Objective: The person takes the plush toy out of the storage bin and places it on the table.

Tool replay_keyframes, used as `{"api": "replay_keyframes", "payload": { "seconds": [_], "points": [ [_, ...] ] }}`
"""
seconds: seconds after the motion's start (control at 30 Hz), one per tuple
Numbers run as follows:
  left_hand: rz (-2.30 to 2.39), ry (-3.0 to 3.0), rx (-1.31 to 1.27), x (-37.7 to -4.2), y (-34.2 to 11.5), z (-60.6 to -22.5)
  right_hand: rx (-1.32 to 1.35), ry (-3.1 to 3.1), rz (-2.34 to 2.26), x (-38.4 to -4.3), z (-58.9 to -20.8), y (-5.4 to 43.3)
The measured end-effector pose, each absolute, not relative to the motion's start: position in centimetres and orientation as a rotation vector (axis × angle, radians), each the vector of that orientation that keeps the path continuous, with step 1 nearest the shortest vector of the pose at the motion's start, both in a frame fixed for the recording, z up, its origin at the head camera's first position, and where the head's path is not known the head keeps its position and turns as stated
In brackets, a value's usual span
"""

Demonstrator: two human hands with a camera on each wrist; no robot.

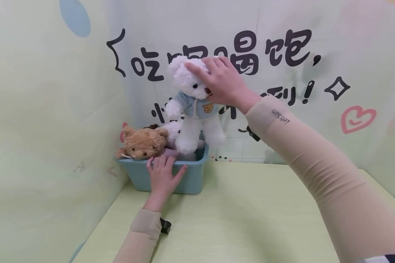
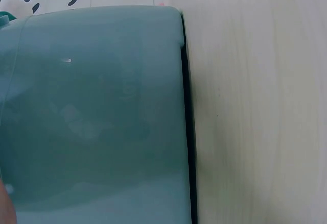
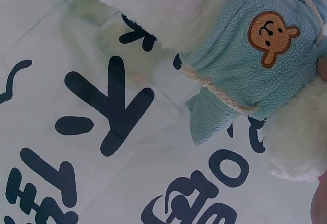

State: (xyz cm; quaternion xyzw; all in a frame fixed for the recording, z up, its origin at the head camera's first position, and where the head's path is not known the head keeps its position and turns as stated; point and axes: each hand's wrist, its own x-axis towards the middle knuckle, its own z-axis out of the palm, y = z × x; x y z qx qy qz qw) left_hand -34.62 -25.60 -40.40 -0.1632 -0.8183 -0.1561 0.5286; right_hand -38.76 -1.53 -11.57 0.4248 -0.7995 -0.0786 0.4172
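Up above the bin, my right hand point(image 1: 224, 78) grips a white teddy bear point(image 1: 187, 78) by the side of its head, covering part of its face. The bear hangs upright, its legs overlapping the bin's back corner in the head view. It wears a light blue hoodie point(image 3: 230, 65) with a brown bear patch. My left hand point(image 1: 162, 177) holds the front rim of a blue-green plastic bin point(image 1: 191, 179), fingers over the edge and thumb spread to the right. Inside the bin, a brown teddy bear point(image 1: 145, 142) leans at the left, beside another white plush toy point(image 1: 172, 133).
The bin stands at the back left of a pale yellow-green table point(image 1: 250, 212), close to the left wall. Behind it hangs a light backdrop point(image 1: 335, 54) with large black characters and a pink heart. A black wrist device point(image 1: 165, 225) shows at my left wrist.
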Motion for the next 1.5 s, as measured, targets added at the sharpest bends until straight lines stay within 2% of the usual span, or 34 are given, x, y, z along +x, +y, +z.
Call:
{"api": "replay_keyframes", "payload": {
  "seconds": [0.73,1.5],
  "points": [
    [-0.364,-1.964,-0.386,-34.9,-25.6,-40.4,0.925,-2.076,-0.314,-38.2,-9.6,3.9],
    [-0.368,-1.996,-0.387,-34.6,-25.6,-40.5,0.81,-2.188,-0.352,-37.3,-10.4,12.3]
  ]
}}
